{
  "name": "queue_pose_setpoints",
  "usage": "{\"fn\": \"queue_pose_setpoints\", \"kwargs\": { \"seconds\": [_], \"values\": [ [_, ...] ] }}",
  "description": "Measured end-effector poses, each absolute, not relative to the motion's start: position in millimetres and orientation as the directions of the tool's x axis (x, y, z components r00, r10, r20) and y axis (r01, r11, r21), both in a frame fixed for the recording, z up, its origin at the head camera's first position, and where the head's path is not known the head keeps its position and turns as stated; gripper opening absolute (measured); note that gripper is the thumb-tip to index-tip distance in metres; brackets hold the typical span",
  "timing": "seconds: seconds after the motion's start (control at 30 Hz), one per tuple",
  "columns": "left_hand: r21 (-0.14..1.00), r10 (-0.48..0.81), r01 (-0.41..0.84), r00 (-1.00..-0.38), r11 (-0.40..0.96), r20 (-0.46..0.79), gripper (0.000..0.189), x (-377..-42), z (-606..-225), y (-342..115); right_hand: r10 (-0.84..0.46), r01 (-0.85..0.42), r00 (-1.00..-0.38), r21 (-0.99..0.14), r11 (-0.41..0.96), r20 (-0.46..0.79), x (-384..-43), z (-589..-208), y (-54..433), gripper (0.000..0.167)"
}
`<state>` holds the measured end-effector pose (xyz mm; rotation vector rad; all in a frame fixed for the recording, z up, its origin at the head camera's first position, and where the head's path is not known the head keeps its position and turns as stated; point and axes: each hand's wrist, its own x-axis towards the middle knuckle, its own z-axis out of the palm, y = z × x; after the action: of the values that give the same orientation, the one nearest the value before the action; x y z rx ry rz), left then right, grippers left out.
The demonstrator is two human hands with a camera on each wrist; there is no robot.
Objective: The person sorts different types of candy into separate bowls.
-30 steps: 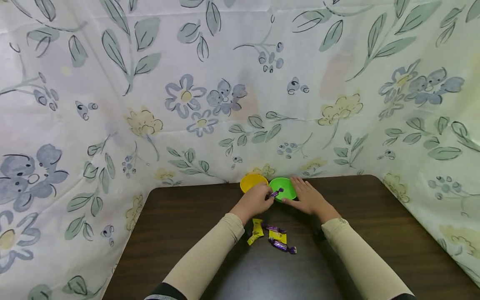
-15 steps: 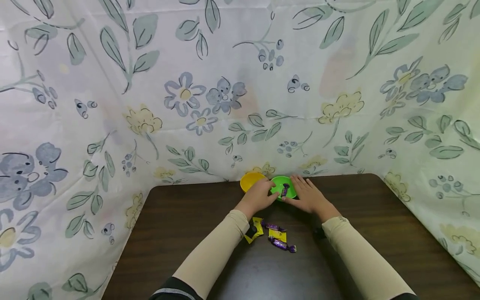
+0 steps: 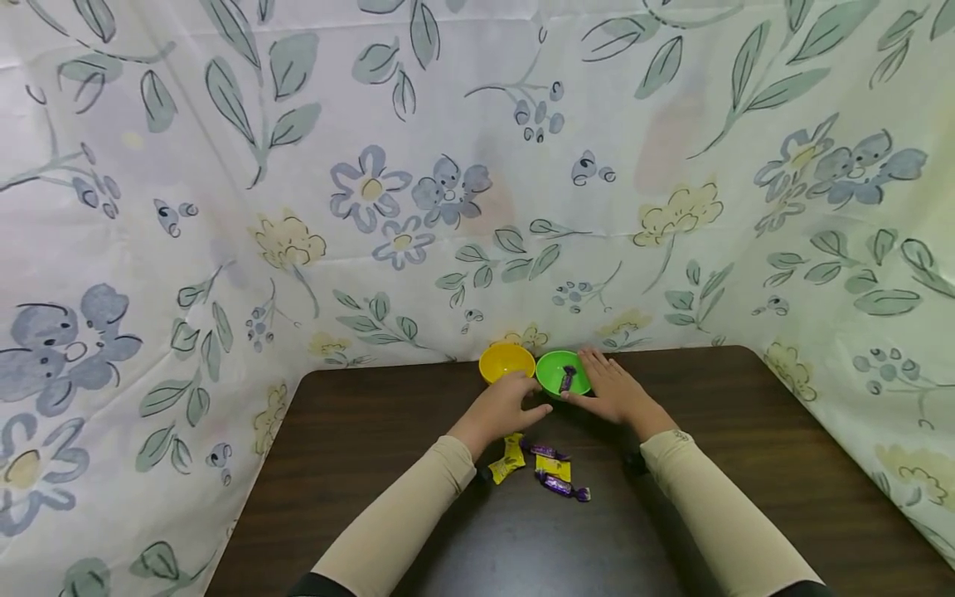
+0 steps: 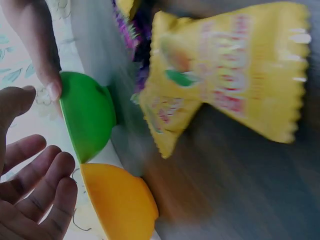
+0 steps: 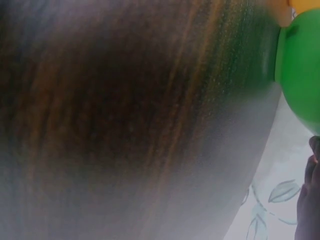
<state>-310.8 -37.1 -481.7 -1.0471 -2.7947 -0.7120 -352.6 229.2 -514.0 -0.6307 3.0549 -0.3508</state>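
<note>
A green bowl [image 3: 550,383] stands at the table's back edge with one purple-wrapped candy [image 3: 568,378] in it. Touching its left side is a yellow bowl [image 3: 501,358]. My right hand [image 3: 613,393] rests against the green bowl's right rim, fingers straight and thumb along the front. My left hand [image 3: 501,408] hovers in front of the two bowls with loosely bent fingers and nothing in them. Below it on the table lie a yellow-wrapped candy [image 4: 230,65], a second yellow candy [image 3: 554,468] and two purple candies, one of them the nearest candy [image 3: 563,487].
The dark wooden table [image 3: 358,448] ends at a floral cloth [image 3: 403,207] that hangs behind the bowls and along both sides. Both forearms in beige sleeves reach across the table, with the candies between them.
My left hand has let go of the purple candy, which now lies in the green bowl. That hand has since drawn back toward the loose candies. The right hand has stayed at the bowl.
</note>
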Motion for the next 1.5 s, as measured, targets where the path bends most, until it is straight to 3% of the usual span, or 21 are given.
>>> {"fn": "queue_pose_setpoints", "kwargs": {
  "seconds": [0.37, 0.8, 1.5],
  "values": [
    [0.427, 0.66, 0.621, -0.748, 0.657, 0.072, 0.046, -284, -496, -60, -0.4, -0.398, -0.916, -0.211, 0.893, 0.035, -351, -514, 229, 0.102],
    [0.355, 0.719, 0.69, -0.692, 0.631, 0.068, 0.034, -284, -511, -54, -0.394, -0.394, -0.918, -0.201, 0.897, 0.039, -353, -516, 231, 0.103],
    [0.194, 0.714, 0.715, -0.695, 0.672, 0.085, 0.031, -283, -513, -47, -0.382, -0.381, -0.924, -0.192, 0.905, 0.032, -350, -510, 228, 0.103]
  ]
}}
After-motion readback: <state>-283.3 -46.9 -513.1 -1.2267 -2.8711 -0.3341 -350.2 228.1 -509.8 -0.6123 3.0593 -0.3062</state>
